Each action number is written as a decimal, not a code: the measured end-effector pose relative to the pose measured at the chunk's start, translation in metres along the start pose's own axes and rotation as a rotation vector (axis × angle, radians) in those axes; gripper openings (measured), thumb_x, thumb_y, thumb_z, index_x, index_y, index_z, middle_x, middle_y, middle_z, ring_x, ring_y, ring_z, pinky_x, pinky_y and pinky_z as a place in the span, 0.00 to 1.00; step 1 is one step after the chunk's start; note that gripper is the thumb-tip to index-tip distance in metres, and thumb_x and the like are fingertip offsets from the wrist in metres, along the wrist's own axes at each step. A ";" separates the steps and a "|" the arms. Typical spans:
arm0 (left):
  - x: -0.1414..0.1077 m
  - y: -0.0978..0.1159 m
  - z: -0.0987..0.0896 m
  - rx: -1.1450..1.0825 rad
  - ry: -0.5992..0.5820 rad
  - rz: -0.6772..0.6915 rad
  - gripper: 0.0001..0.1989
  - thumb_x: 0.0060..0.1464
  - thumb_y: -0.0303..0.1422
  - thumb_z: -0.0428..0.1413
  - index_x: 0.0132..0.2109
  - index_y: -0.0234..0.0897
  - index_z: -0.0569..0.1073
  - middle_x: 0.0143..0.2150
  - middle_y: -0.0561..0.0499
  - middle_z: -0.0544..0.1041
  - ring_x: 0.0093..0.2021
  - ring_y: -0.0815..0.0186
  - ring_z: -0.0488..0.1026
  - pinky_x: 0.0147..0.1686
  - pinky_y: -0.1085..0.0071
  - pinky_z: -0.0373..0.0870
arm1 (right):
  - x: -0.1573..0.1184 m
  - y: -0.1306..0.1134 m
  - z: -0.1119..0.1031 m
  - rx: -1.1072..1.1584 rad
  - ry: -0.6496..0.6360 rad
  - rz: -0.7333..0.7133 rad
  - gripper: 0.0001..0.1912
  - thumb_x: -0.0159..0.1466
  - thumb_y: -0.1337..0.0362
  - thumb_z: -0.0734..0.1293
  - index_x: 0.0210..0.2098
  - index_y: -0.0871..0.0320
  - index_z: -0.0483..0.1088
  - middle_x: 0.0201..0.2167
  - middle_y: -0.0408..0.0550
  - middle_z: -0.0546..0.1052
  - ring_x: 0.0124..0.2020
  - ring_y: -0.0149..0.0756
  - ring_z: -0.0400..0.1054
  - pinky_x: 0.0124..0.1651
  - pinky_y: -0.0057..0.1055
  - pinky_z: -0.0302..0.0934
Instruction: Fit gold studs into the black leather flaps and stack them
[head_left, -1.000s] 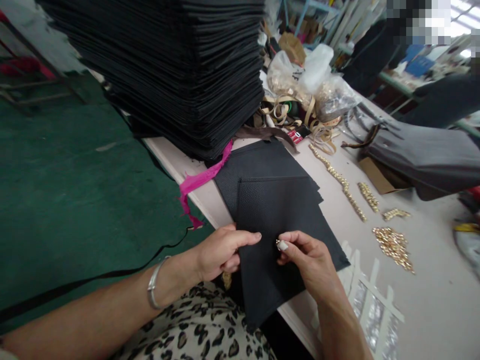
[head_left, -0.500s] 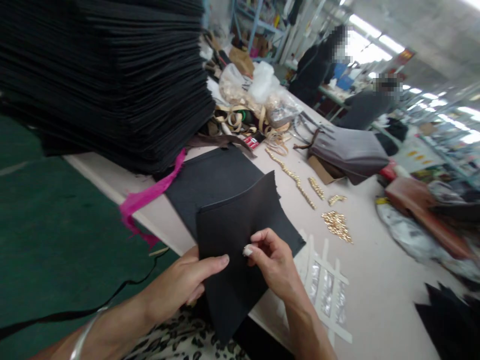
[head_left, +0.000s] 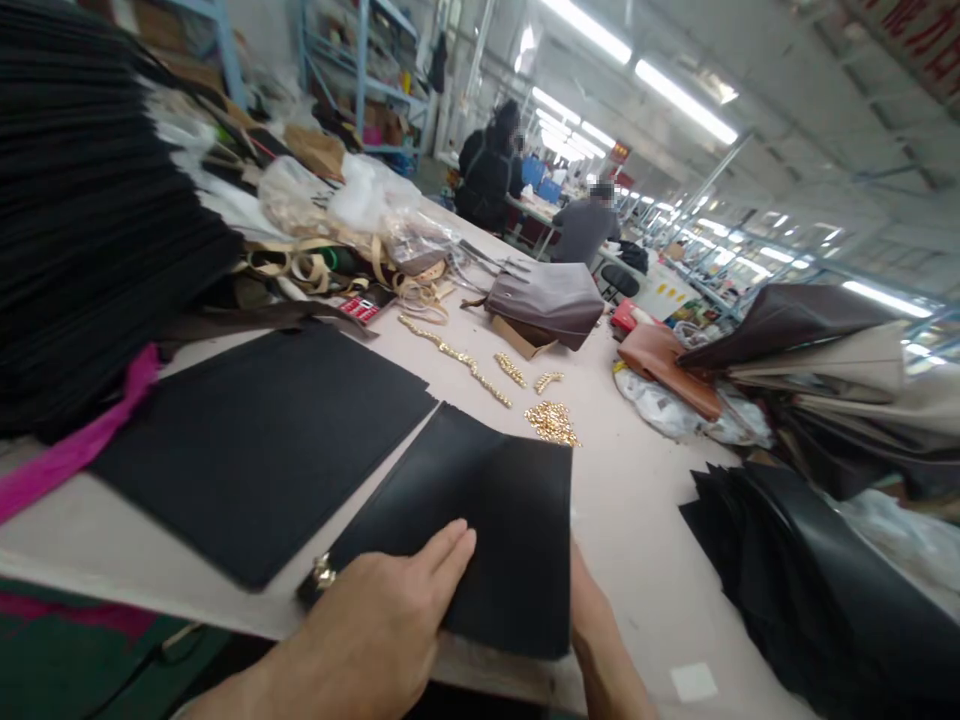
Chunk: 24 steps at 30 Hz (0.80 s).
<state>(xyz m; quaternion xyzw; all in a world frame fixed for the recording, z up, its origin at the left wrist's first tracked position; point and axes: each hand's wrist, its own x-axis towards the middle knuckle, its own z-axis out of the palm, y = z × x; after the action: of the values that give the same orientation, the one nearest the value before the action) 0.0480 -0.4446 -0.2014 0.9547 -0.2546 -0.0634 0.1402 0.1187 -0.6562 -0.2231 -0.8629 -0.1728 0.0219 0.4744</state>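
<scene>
A smooth black leather-like panel (head_left: 495, 500) is in front of me, near the table's front edge. My left hand (head_left: 382, 615) rests on its face, the visible fingers stretched out flat and the thumb out of sight. Beside that hand's knuckles, at the panel's near left corner, is a small shiny gold-coloured piece (head_left: 324, 572); its exact kind is unclear. Along the panel's right edge is my right hand (head_left: 600, 625), its fingers hidden behind the panel. A second black panel (head_left: 262, 440) lies flat to the left.
Small gold pieces (head_left: 553, 423) and a gold strand (head_left: 457, 355) lie beyond the panel. A tall black stack (head_left: 90, 220) and pink strip (head_left: 90, 435) are left. Black sheets (head_left: 810, 570) lie right. A grey-brown bag (head_left: 551, 300) stands farther back. Two people are in the background.
The view has swung right. The panel has turned and now lies flatter, farther right. My left hand has moved onto its face; my right hand has gone from its front to its right edge.
</scene>
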 end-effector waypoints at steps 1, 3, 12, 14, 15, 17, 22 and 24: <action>0.006 0.004 0.011 0.011 -0.040 0.006 0.40 0.46 0.19 0.47 0.69 0.32 0.62 0.69 0.41 0.63 0.43 0.54 0.82 0.43 0.59 0.81 | -0.003 0.012 -0.012 -0.071 0.001 0.032 0.09 0.61 0.61 0.67 0.37 0.54 0.79 0.39 0.46 0.82 0.40 0.43 0.74 0.43 0.36 0.69; 0.012 0.008 0.028 0.020 -0.095 -0.007 0.40 0.45 0.19 0.49 0.68 0.32 0.64 0.68 0.40 0.64 0.41 0.53 0.82 0.41 0.56 0.81 | -0.003 0.039 -0.039 -0.252 0.039 0.122 0.10 0.59 0.64 0.66 0.37 0.55 0.79 0.37 0.47 0.82 0.38 0.42 0.75 0.43 0.35 0.69; 0.000 -0.009 0.039 -0.103 -0.211 -0.056 0.37 0.46 0.23 0.59 0.65 0.36 0.68 0.69 0.42 0.63 0.48 0.48 0.80 0.45 0.56 0.80 | 0.072 0.112 -0.117 -0.778 0.144 0.399 0.19 0.65 0.67 0.61 0.51 0.63 0.77 0.46 0.59 0.81 0.49 0.47 0.75 0.55 0.39 0.64; -0.004 -0.015 0.054 -0.122 -0.177 -0.042 0.40 0.44 0.22 0.61 0.66 0.39 0.67 0.69 0.42 0.62 0.47 0.49 0.81 0.44 0.60 0.81 | 0.087 0.113 -0.116 -0.846 0.068 0.400 0.15 0.66 0.67 0.62 0.47 0.61 0.78 0.44 0.56 0.82 0.48 0.45 0.75 0.54 0.38 0.64; -0.005 -0.017 0.061 -0.124 -0.144 -0.033 0.40 0.44 0.22 0.61 0.66 0.40 0.66 0.69 0.42 0.61 0.45 0.51 0.82 0.42 0.63 0.81 | 0.093 0.113 -0.114 -0.877 0.029 0.404 0.12 0.67 0.66 0.63 0.45 0.60 0.78 0.43 0.54 0.82 0.47 0.43 0.76 0.54 0.38 0.64; -0.007 -0.017 0.071 -0.100 -0.095 -0.022 0.39 0.46 0.23 0.62 0.66 0.43 0.67 0.70 0.42 0.61 0.40 0.54 0.83 0.37 0.66 0.81 | 0.104 0.113 -0.112 -0.936 -0.038 0.424 0.10 0.69 0.61 0.65 0.40 0.59 0.77 0.40 0.50 0.81 0.44 0.39 0.76 0.52 0.41 0.66; 0.000 -0.004 0.060 0.087 -0.183 0.025 0.35 0.50 0.27 0.63 0.66 0.36 0.67 0.69 0.39 0.59 0.28 0.54 0.82 0.25 0.60 0.80 | 0.123 0.116 -0.109 -1.066 -0.093 0.503 0.12 0.68 0.56 0.67 0.39 0.61 0.75 0.40 0.49 0.79 0.43 0.38 0.75 0.49 0.41 0.68; 0.003 0.001 0.051 0.100 -0.186 0.051 0.33 0.54 0.32 0.62 0.66 0.33 0.66 0.69 0.38 0.58 0.29 0.54 0.82 0.24 0.59 0.80 | 0.127 0.117 -0.106 -1.096 -0.085 0.514 0.12 0.67 0.59 0.67 0.39 0.63 0.76 0.40 0.57 0.80 0.44 0.43 0.75 0.48 0.40 0.67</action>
<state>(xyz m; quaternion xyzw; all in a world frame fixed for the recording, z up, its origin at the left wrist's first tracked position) 0.0402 -0.4585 -0.2502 0.9438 -0.2935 -0.1352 0.0696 0.2920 -0.7593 -0.2454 -0.9940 0.0362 0.0779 -0.0671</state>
